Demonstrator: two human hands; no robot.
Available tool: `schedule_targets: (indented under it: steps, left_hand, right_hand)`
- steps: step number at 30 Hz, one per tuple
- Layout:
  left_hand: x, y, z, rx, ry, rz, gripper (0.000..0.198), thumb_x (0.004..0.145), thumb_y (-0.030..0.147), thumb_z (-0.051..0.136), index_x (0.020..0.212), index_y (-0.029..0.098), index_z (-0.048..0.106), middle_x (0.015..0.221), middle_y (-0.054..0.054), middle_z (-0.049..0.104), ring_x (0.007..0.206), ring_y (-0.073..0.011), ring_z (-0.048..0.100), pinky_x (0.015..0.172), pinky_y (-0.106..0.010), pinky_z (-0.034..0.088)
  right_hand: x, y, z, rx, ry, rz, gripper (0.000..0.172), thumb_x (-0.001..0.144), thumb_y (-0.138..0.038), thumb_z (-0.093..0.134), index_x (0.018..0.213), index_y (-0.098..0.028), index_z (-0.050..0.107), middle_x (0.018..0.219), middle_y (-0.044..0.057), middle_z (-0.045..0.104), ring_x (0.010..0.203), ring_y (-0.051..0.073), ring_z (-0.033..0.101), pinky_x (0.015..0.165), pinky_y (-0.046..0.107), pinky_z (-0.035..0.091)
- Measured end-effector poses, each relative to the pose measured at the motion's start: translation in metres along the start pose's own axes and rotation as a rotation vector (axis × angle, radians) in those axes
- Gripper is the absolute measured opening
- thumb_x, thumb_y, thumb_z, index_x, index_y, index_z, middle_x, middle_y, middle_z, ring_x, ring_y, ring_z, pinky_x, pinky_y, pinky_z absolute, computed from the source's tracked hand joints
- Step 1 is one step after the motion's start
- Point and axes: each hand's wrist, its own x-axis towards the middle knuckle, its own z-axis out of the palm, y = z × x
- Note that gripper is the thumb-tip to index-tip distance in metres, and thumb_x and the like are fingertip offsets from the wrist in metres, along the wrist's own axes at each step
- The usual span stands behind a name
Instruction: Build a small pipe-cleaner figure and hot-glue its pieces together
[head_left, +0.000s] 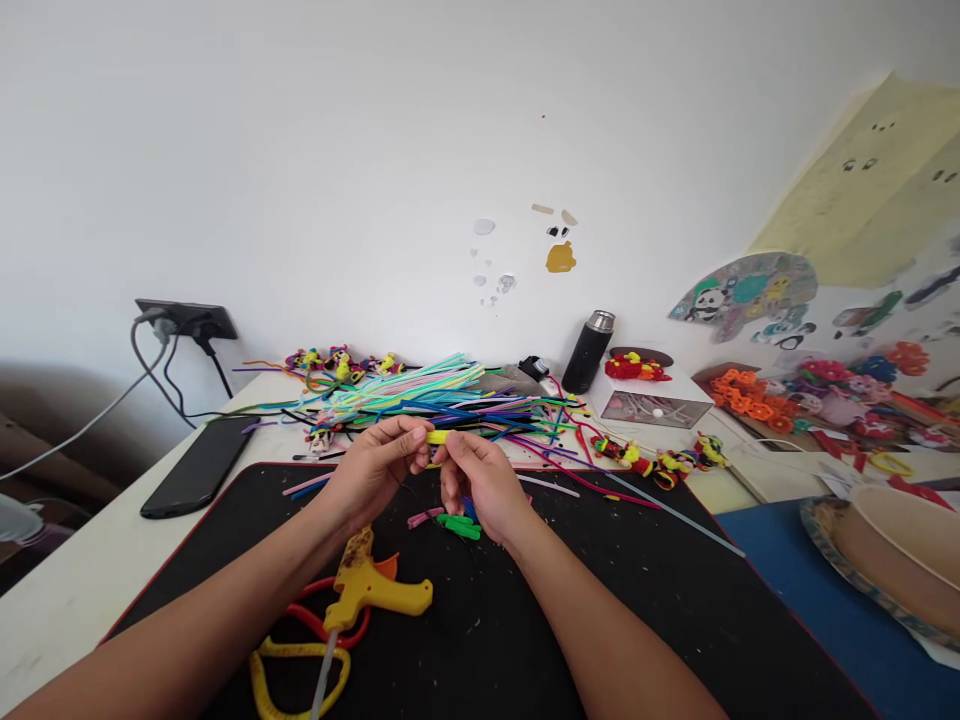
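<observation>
A short yellow piece of pipe cleaner (437, 437) is stretched between my two hands above the black mat (600, 590). My left hand (386, 462) pinches its left end between thumb and fingers. At the other end, my right hand (480, 478) grips it the same way, fingers curled under. Below my right hand lie a green folded pipe cleaner bundle (459, 526) and a pink one (424, 517). A yellow glue gun (375, 585) rests on the mat below my left hand, with a clear glue stick (324, 675) in its back.
Scissors with red and yellow handles (300, 650) lie under the glue gun. Behind my hands is a heap of colourful pipe cleaners (405, 390). A phone (199, 465) lies left. A black thermos (589, 352), a white box (652, 400) and small pipe cleaner figures (664, 462) stand right.
</observation>
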Motion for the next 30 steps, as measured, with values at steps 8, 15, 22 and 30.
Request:
schedule_targets:
  steps: [8,15,22,30]
  left_hand:
    - [-0.0002,0.0017,-0.0011,0.003,-0.009,-0.019,0.032,0.064,0.034,0.099,0.077,0.012,0.079,0.061,-0.002,0.065,0.055,-0.0106,0.056,0.053,-0.021,0.043]
    - [0.0000,0.0009,-0.0002,-0.039,0.002,-0.065,0.034,0.064,0.034,0.100,0.079,0.011,0.079,0.060,-0.002,0.065,0.053,-0.0092,0.057,0.051,-0.018,0.044]
    - [-0.0020,0.0053,0.0026,-0.059,-0.016,-0.075,0.034,0.062,0.032,0.101,0.077,0.011,0.078,0.059,-0.001,0.063,0.051,-0.0079,0.054,0.049,-0.017,0.043]
    - [-0.0011,0.0033,0.0034,-0.035,0.023,-0.082,0.036,0.060,0.032,0.102,0.077,0.011,0.078,0.061,-0.001,0.065,0.052,-0.0083,0.055,0.049,-0.017,0.043]
  right_hand:
    - [0.0012,0.0018,-0.0025,-0.150,-0.008,-0.034,0.058,0.090,-0.076,0.063,0.085,-0.018,0.065,0.047,-0.006,0.056,0.035,0.010,0.052,0.036,0.019,0.034]
    - [0.0011,0.0014,-0.0026,-0.128,-0.025,-0.028,0.060,0.089,-0.078,0.062,0.088,-0.018,0.065,0.049,-0.007,0.056,0.034,0.009,0.052,0.035,0.018,0.033]
    - [0.0007,-0.0015,-0.0035,-0.152,0.025,-0.054,0.053,0.090,-0.072,0.067,0.087,-0.020,0.061,0.051,-0.008,0.055,0.035,0.009,0.052,0.034,0.018,0.032]
    - [-0.0031,-0.0033,-0.0011,-0.324,0.073,-0.143,0.044,0.097,-0.064,0.061,0.087,-0.020,0.061,0.049,-0.009,0.051,0.035,0.009,0.050,0.037,0.018,0.033]
